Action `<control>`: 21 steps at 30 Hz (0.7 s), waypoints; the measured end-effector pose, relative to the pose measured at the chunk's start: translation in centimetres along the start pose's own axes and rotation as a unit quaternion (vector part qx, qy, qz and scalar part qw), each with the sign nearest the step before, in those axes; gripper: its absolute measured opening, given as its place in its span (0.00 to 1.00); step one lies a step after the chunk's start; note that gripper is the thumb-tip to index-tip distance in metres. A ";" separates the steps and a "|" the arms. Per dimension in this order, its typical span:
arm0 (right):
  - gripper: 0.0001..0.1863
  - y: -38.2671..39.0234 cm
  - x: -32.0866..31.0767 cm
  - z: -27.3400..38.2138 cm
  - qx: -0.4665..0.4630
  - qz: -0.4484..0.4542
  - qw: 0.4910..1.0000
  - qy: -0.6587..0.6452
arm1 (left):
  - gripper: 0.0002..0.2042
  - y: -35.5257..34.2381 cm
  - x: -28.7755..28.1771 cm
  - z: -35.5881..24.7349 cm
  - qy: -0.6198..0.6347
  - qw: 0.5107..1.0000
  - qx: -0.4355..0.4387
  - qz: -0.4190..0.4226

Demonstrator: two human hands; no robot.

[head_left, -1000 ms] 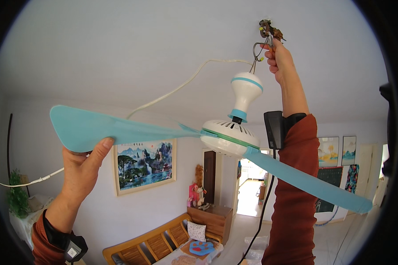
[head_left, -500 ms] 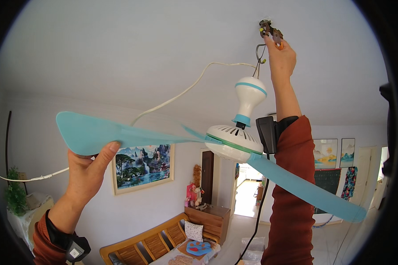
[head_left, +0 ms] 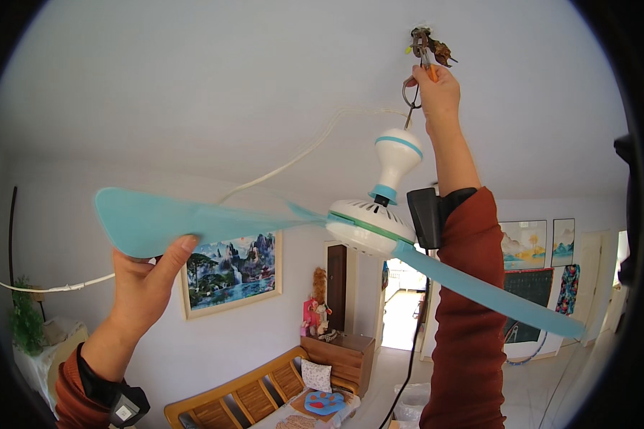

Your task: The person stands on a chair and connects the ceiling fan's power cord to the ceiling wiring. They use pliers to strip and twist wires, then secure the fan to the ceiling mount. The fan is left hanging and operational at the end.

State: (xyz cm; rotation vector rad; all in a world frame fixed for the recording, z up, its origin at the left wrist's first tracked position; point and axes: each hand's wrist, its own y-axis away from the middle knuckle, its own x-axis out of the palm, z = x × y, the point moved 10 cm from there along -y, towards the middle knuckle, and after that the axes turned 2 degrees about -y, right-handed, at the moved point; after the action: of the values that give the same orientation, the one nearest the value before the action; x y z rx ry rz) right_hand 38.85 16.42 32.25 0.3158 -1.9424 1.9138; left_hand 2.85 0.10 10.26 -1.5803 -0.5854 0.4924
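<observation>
A white ceiling fan (head_left: 368, 232) with light blue blades hangs tilted below the ceiling by a wire hook (head_left: 411, 94). My left hand (head_left: 147, 286) pinches the broad left fan blade (head_left: 143, 222), thumb in front and fingers behind it. Up at the ceiling, my right hand (head_left: 438, 93) is closed around what look like pliers (head_left: 431, 69) with an orange handle. Their metal end meets a dark, ragged ceiling fitting (head_left: 422, 34). The hook's loop lies just below my right fingers; whether they touch it I cannot tell. Another fan blade (head_left: 486, 286) extends toward the lower right.
A white cord (head_left: 293, 157) runs from the hook down behind the left blade. Below stand a wooden sofa (head_left: 243, 393) and a brown cabinet (head_left: 343, 361). A framed landscape picture (head_left: 232, 272) hangs on the wall. A black cable (head_left: 411, 357) dangles beside my right arm.
My right hand has shifted slightly left and down, and more of the tool's metal shows. The fan has swung a little left. My left hand keeps its hold on the blade.
</observation>
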 end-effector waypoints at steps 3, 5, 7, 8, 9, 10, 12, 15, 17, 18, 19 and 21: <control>0.17 0.2 -1.2 0.7 -0.079 -0.077 0.983 0.147 | 0.06 -0.1 0.9 -0.2 -0.006 1.000 0.010 -0.027; 0.18 0.4 -1.3 0.4 -0.076 -0.083 0.987 0.114 | 0.05 -0.1 1.0 0.0 0.004 1.000 0.001 -0.026; 0.18 0.6 -1.2 0.1 -0.056 -0.056 0.996 0.042 | 0.06 -0.4 0.6 0.5 0.014 0.999 -0.023 -0.019; 0.18 0.7 -0.8 -0.2 -0.037 -0.023 0.999 -0.013 | 0.06 -0.3 0.6 0.5 0.023 1.000 -0.019 -0.005; 0.18 0.9 -0.7 -0.6 -0.007 0.006 0.998 -0.063 | 0.05 -0.3 0.5 0.7 0.021 0.999 -0.026 0.001; 0.17 1.1 -0.4 -0.9 0.031 0.039 0.997 -0.065 | 0.05 -0.1 0.4 1.7 0.001 0.998 -0.066 0.004; 0.16 1.4 0.3 -0.8 0.062 0.091 0.991 -0.081 | 0.05 -0.2 0.3 1.1 0.015 0.999 -0.027 0.007; 0.15 2.4 1.7 -0.5 0.094 0.174 0.972 -0.125 | 0.05 -0.2 0.4 1.4 0.014 1.000 -0.024 0.011; 0.14 3.0 2.7 -0.3 0.103 0.211 0.959 -0.159 | 0.05 -0.3 0.2 1.6 0.016 1.000 -0.024 0.008; 0.14 3.2 3.2 -0.3 0.104 0.220 0.954 -0.173 | 0.05 -0.3 0.0 1.7 0.017 1.000 -0.025 0.004; 0.13 3.3 3.6 -0.4 0.109 0.223 0.951 -0.186 | 0.05 -0.3 -0.2 2.1 0.010 0.999 -0.043 0.001; 0.12 3.5 3.9 -0.5 0.103 0.217 0.954 -0.177 | 0.05 -0.3 -0.4 1.4 0.002 1.000 -0.018 -0.001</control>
State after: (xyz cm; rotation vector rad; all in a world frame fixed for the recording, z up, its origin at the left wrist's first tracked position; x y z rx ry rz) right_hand 33.93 17.50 30.78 0.3298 -2.1787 2.5002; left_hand 1.60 0.98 10.45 -1.6133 -0.5958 0.4789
